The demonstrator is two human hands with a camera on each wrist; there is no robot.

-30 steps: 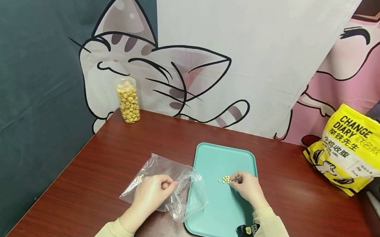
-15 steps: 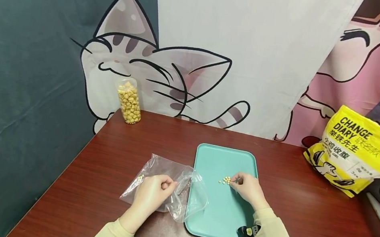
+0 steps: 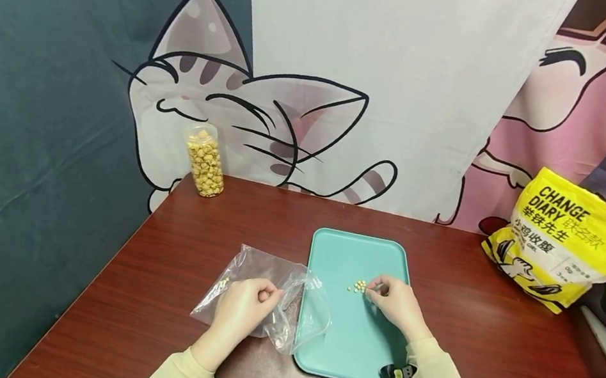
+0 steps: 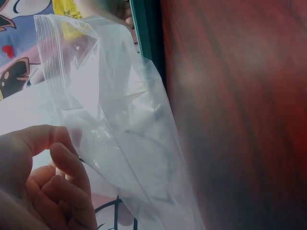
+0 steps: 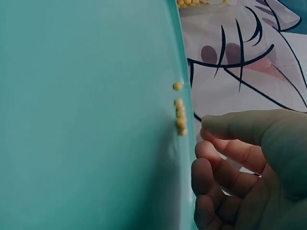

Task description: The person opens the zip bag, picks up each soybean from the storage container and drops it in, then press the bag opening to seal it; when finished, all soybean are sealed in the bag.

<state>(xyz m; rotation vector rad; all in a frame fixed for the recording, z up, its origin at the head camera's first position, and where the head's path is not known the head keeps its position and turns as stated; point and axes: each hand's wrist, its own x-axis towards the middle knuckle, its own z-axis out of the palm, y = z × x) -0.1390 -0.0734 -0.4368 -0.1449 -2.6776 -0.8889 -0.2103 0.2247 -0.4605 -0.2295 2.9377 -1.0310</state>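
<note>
My left hand pinches the edge of a clear zip bag between thumb and forefinger. The bag lies partly on the table, its mouth overlapping a turquoise tray. A few yellow bits show inside the bag. On the tray sits a small cluster of round yellow beans, seen in the right wrist view as a short row of beans. Right beside that cluster, my right hand has its thumb and forefinger tips close together. Whether a bean sits between those tips is hidden.
A clear jar of yellow popcorn-like pieces stands at the table's back left corner. A yellow printed pouch stands at the right. The brown table meets a curtain with cartoon cats behind.
Both hands stay in nearly the same place, the right one still beside the beans. The view shifts very slightly.
</note>
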